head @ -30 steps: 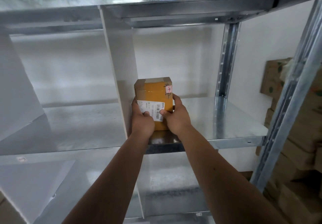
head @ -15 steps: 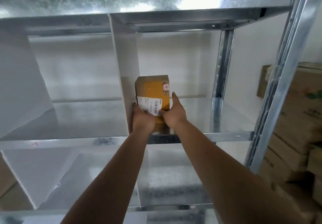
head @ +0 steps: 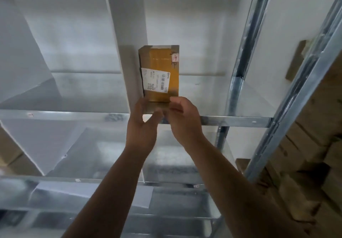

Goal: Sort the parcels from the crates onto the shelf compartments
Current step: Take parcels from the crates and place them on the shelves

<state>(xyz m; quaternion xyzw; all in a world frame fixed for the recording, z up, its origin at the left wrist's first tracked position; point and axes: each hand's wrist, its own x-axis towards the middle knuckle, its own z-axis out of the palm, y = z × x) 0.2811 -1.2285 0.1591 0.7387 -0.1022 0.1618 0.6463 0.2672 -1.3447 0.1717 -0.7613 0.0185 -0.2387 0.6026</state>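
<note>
- The parcel (head: 160, 67) stands on the shelf (head: 236, 121), in the compartment just right of the white divider (head: 127, 34). Its left side sits tight against that panel. I judge this keeps it from tipping and leaves the rest of the bay free for more.
- Its printed label (head: 156, 79) faces me, I'd say so it can be read from the front without lifting the box.
- My left hand (head: 142, 126) is released, with the fingers straight, the thumb spread, and the palm by the parcel's lower left corner. The blur keeps me from telling whether the fingertips touch the cardboard.
- My right hand (head: 185, 121) hangs just in front of the lower right corner. Its fingers are loosely curled and grasp nothing.
- With neither hand gripping, the parcel bears on the shelf alone, so I take this one as placed.
- Its foot is hidden behind my hands, so I cannot tell how near the front rim it sits.
- The crates are out of view, and fetching the next parcel means turning away.
- Stacked cardboard boxes (head: 314, 145) sit beyond the metal upright, apart from this bay.
</note>
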